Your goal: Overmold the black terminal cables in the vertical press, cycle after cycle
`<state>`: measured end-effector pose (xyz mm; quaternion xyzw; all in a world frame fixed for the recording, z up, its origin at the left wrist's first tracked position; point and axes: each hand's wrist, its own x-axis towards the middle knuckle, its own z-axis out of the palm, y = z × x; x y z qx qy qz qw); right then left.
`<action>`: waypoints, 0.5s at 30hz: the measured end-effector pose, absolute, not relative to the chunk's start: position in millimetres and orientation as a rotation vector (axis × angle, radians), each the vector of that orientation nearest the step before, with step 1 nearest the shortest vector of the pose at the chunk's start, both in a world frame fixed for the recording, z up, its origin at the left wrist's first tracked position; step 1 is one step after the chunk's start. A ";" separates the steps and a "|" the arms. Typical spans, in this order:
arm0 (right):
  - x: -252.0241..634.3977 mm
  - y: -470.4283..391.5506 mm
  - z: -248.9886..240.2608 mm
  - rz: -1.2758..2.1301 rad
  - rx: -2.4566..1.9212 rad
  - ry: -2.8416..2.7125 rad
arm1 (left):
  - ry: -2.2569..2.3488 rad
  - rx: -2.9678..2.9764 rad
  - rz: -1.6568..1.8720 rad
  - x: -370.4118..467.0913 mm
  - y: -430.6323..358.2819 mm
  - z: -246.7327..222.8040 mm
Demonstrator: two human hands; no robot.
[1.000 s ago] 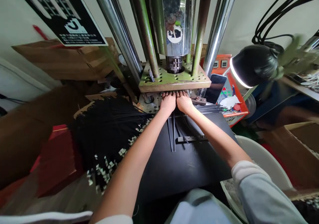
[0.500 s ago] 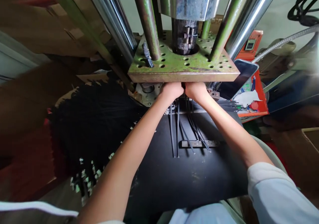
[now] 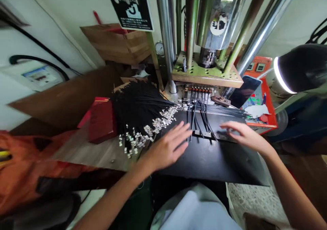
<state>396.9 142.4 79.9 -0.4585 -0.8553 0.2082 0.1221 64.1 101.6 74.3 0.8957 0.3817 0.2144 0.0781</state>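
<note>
My left hand (image 3: 170,146) hovers above the front of the black work surface (image 3: 201,162), fingers stretched out and nothing held. On the other side my right hand (image 3: 241,134) is also off the machine, its fingers loosely bent and apart, with no object in it. Between the hands, several black cables (image 3: 203,109) run forward from a metal mould (image 3: 198,93) beneath the green press plate (image 3: 206,75). Their front ends lie over a small metal bar (image 3: 202,133), close to my left fingertips.
A big heap of black cables (image 3: 138,104) with shiny connector ends lies left, beside a dark red box (image 3: 102,121). More cables (image 3: 227,110) lie across toward an orange tray (image 3: 274,117) on the right. A phone (image 3: 246,90) leans there, below a lit lamp (image 3: 283,75).
Both hands have come out from under the press plate toward me and moved apart, fingers now spread. The view has swung left, showing the cable ends in the mould.
</note>
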 end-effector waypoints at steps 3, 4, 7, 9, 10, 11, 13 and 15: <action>411.8 98.8 30.2 0.492 -1.477 -2.305 | 1.335 2.798 0.670 32.0 30.0 41.0; 409.5 91.3 16.2 0.442 -1.515 -2.236 | 1.431 2.803 0.640 24.5 14.9 31.6; 392.6 79.1 -5.2 0.403 -1.534 -2.108 | 1.695 2.748 0.598 9.2 -9.7 8.3; 384.1 70.9 -4.3 0.427 -1.506 -2.114 | 1.826 2.705 0.637 3.8 -15.6 -4.8; 383.0 64.7 -1.7 0.419 -1.493 -2.126 | 1.872 2.687 0.662 2.4 -17.1 -11.0; 384.3 56.5 0.9 0.387 -1.486 -2.138 | 1.908 2.665 0.688 1.9 -18.1 -17.1; 394.4 34.5 3.4 0.282 -1.520 -2.172 | 1.946 2.623 0.755 2.9 -19.2 -27.7; 412.1 7.5 -1.7 0.178 -1.582 -2.230 | 1.971 2.582 0.829 6.0 -19.7 -35.6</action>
